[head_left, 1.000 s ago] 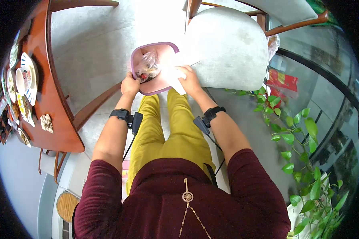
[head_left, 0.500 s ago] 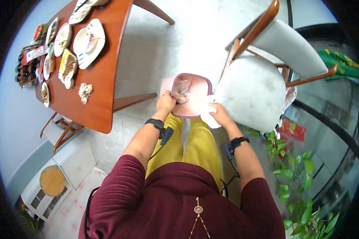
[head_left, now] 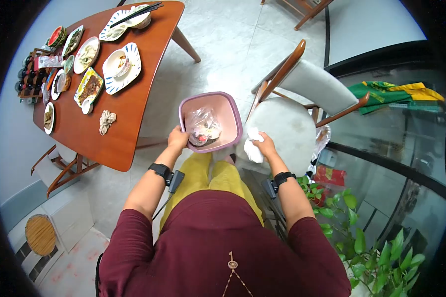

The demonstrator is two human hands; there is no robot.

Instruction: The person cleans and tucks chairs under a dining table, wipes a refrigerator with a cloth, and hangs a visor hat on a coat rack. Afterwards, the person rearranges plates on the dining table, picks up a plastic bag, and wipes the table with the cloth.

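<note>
My left hand grips the left rim of a pink trash bin with a purple edge, held in front of my legs. Inside the bin lies a clear plastic bag with scraps around it. My right hand is closed on a crumpled white tissue, to the right of the bin and in front of the chair seat. The fingertips of my left hand are partly hidden by the rim.
A wooden table at left carries dishes, a bowl on a plate, chopsticks and a crumpled beige cloth. A grey chair stands close at right. A leafy plant grows at lower right.
The bin has shifted left with my left hand and tilted, showing more of its inside. My right hand with the tissue has come away from the bin's right rim.
</note>
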